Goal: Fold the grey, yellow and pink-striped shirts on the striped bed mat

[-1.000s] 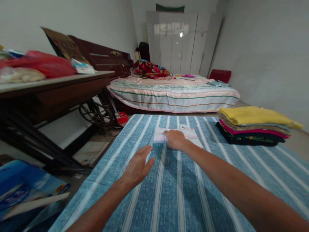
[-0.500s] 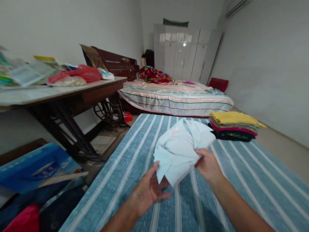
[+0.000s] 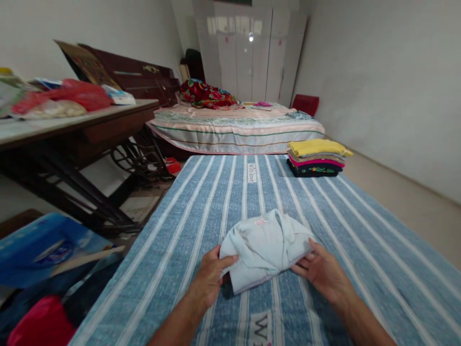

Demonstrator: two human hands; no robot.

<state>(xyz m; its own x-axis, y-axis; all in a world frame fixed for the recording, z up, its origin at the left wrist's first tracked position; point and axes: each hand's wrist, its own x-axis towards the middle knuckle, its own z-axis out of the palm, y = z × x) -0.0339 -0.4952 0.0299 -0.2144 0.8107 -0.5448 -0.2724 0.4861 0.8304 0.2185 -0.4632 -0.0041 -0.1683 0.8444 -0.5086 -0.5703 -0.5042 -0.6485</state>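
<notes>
A pale blue folded garment (image 3: 264, 247), with a small pinkish-white label near its top, is between my hands just over the striped bed cover (image 3: 187, 211). My left hand (image 3: 209, 276) grips its left end, thumb on top and fingers underneath. At the right end, my right hand (image 3: 320, 269) pinches the edge, with its other fingers under the cloth. Farther back on the right lies a stack of folded clothes (image 3: 317, 158), yellow on top, with grey, tan, pink and black layers below.
Behind the striped cover stands another bed (image 3: 237, 137) with a red floral blanket (image 3: 209, 93). A sewing-machine table (image 3: 82, 117) bearing bags is on the left. Below it sit a blue package (image 3: 54, 250) and dark clothes. White wardrobes (image 3: 245, 57) line the back.
The garment has come lower and nearer to me, and it lies flatter. My left hand has closed on its left end, where its fingers were spread before. The view has tilted down and right.
</notes>
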